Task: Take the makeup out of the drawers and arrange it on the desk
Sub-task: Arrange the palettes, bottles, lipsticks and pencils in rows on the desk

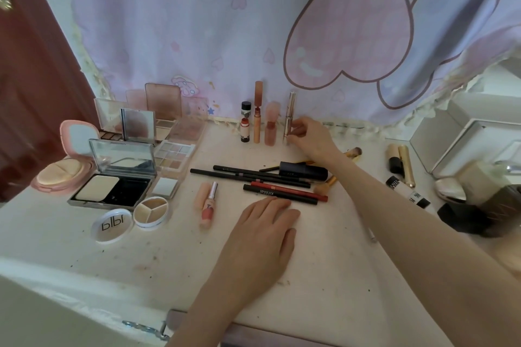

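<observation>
My right hand pinches a slim silver tube that stands upright at the back of the white desk. It is the rightmost of a row with a small black-capped bottle, a tall orange tube and a pink brush-topped bottle. My left hand rests flat on the desk, fingers straight, just in front of the black and red pencils. A pink lip gloss lies to its left.
Open compacts and eyeshadow palettes fill the back left, with two round pots in front. A dark tube and brushes lie mid-desk. Gold and white tubes, a white organiser and dark items stand right. A heart-print curtain hangs behind.
</observation>
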The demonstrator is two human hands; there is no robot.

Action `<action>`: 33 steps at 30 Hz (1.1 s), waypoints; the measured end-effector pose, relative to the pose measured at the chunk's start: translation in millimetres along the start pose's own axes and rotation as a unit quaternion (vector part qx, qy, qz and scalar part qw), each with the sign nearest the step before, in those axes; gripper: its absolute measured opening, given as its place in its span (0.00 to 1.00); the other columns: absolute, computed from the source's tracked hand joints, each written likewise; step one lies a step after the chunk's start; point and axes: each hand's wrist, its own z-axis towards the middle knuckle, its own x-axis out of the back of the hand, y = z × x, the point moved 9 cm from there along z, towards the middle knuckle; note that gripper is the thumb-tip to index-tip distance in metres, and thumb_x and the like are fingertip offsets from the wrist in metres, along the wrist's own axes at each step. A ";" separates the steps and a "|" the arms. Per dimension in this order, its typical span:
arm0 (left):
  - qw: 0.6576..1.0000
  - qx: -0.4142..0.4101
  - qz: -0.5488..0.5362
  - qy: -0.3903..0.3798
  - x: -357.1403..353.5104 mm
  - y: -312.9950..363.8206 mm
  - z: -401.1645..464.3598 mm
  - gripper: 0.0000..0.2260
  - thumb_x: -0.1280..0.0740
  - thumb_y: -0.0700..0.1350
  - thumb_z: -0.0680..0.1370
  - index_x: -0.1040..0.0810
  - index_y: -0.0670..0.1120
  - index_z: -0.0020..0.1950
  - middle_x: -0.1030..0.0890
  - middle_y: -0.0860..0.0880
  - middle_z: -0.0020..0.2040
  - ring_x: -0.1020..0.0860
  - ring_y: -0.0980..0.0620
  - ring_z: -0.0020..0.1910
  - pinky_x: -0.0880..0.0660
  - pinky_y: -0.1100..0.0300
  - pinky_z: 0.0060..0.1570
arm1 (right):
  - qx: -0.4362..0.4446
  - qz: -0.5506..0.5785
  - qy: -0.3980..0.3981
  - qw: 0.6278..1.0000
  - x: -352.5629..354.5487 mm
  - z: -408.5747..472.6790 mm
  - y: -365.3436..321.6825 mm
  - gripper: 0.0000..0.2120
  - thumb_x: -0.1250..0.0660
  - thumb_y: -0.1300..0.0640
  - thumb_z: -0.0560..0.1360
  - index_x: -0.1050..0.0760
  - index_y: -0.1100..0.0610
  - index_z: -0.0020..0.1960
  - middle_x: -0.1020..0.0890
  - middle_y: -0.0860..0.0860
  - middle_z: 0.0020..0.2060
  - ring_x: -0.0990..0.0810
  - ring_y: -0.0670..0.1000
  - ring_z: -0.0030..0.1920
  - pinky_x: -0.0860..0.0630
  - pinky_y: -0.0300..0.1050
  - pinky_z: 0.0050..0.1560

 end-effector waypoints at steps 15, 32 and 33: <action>1.000 -0.007 0.004 -0.015 -4.5 1.2 -3.0 0.17 0.48 0.50 0.81 0.33 0.51 0.69 0.34 0.54 0.70 0.40 0.57 0.70 0.48 0.64 0.69 | 0.076 -0.293 -0.097 0.948 24.4 -78.1 -4.0 0.17 0.37 0.46 0.76 0.25 0.51 0.61 0.25 0.51 0.58 0.33 0.54 0.61 0.36 0.56 0.61; 0.970 0.066 -0.145 0.186 43.3 -12.5 -6.6 0.29 0.31 0.36 0.73 0.39 0.49 0.70 0.35 0.49 0.68 0.35 0.58 0.64 0.32 0.64 0.60 | 0.068 0.055 -0.144 0.986 18.8 -140.9 -38.3 0.07 0.41 0.55 0.79 0.27 0.50 0.55 0.19 0.44 0.39 0.21 0.40 0.37 0.23 0.38 0.45; 0.966 0.068 -0.155 0.196 46.4 -14.0 -7.5 0.29 0.30 0.35 0.72 0.37 0.47 0.69 0.34 0.47 0.67 0.33 0.57 0.62 0.31 0.63 0.58 | 0.074 0.056 -0.182 0.979 10.5 -150.5 -42.0 0.08 0.41 0.56 0.79 0.27 0.51 0.56 0.19 0.44 0.38 0.22 0.40 0.35 0.24 0.35 0.42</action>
